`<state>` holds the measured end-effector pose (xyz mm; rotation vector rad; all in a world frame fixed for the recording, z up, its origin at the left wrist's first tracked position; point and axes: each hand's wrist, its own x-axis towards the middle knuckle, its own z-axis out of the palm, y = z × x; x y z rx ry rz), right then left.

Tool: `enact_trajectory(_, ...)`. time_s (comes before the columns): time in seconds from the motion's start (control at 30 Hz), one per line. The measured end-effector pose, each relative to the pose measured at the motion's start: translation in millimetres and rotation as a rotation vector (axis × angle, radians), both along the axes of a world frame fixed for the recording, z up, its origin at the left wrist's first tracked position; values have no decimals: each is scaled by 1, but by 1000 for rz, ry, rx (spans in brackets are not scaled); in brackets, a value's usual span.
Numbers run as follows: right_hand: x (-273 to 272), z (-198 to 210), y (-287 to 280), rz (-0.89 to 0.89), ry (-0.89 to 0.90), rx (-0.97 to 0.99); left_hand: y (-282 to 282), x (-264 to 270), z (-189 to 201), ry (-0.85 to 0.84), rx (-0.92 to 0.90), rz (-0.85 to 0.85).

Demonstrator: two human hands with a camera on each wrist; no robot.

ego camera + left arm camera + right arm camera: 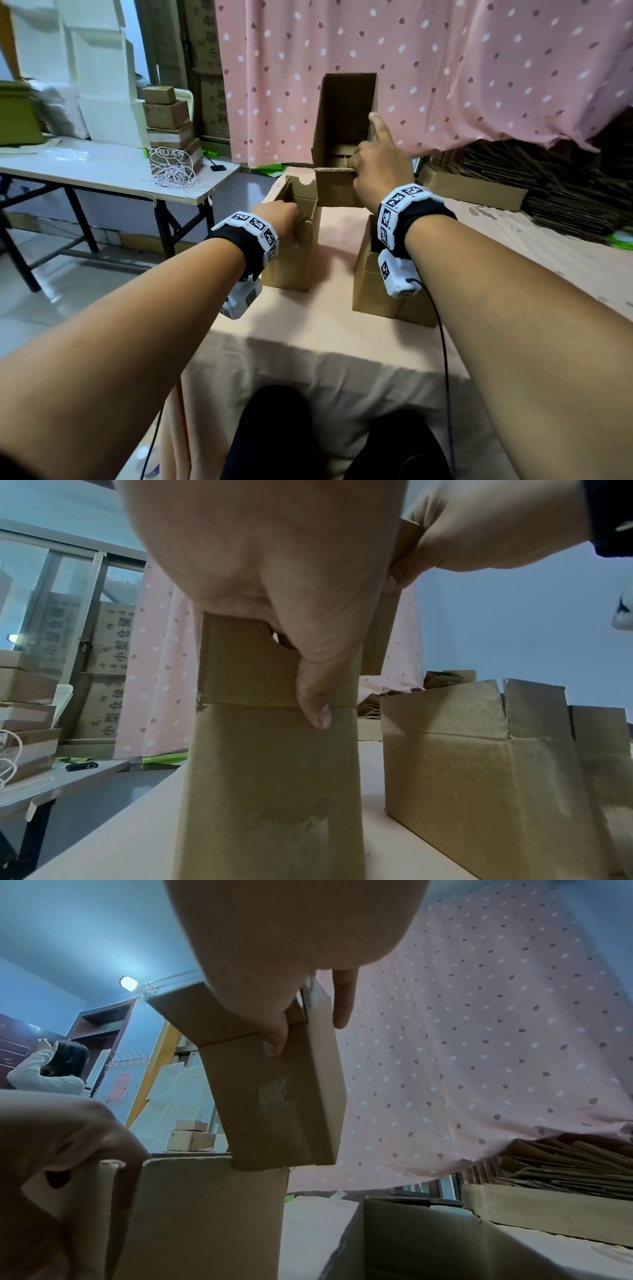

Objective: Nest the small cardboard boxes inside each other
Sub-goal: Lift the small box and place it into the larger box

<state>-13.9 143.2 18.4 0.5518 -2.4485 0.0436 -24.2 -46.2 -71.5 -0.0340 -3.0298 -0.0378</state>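
Note:
Three open brown cardboard boxes are on or over the peach-covered table point(335, 342). My left hand point(291, 219) grips the near rim of the left box point(291, 263), with its thumb point(318, 696) down the outer face of that box point(267, 791). My right hand point(363, 161) holds a narrower box point(337, 188) by its wall, flaps up, lifted just above the left box's far right corner. In the right wrist view that held box point(274, 1096) hangs tilted over the left box point(205, 1218). A third open box point(373, 287) stands at the right, under my right wrist.
A pink dotted curtain point(445, 68) hangs close behind the boxes. Flattened cardboard point(565, 198) is piled at the back right. A side table point(102, 171) at the left carries a cable coil point(171, 171) and stacked boxes point(168, 113). A person point(51, 1074) stands far off.

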Motion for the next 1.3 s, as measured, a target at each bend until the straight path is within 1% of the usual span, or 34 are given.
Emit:
enact_trajectory(0.13,-7,0,1,-16,51,13,0,0,0,7,-8,-5)
enact_trajectory(0.23,-10,0,-3,-29,61,-34,0,0,-1,15,-6,-4)
enact_trajectory(0.57,-13,-9,-26,88,77,-66,2,5,-2,38,-20,-14)
enact_trajectory(0.8,-10,-7,-38,130,14,-161,2,8,-1,58,-28,-38)
enact_trajectory(1.13,2,-8,-41,114,-77,-162,2,10,-1,74,-55,-56)
enact_trajectory(1.3,-4,-11,-37,94,-93,-178,2,10,-1,92,-50,-61)
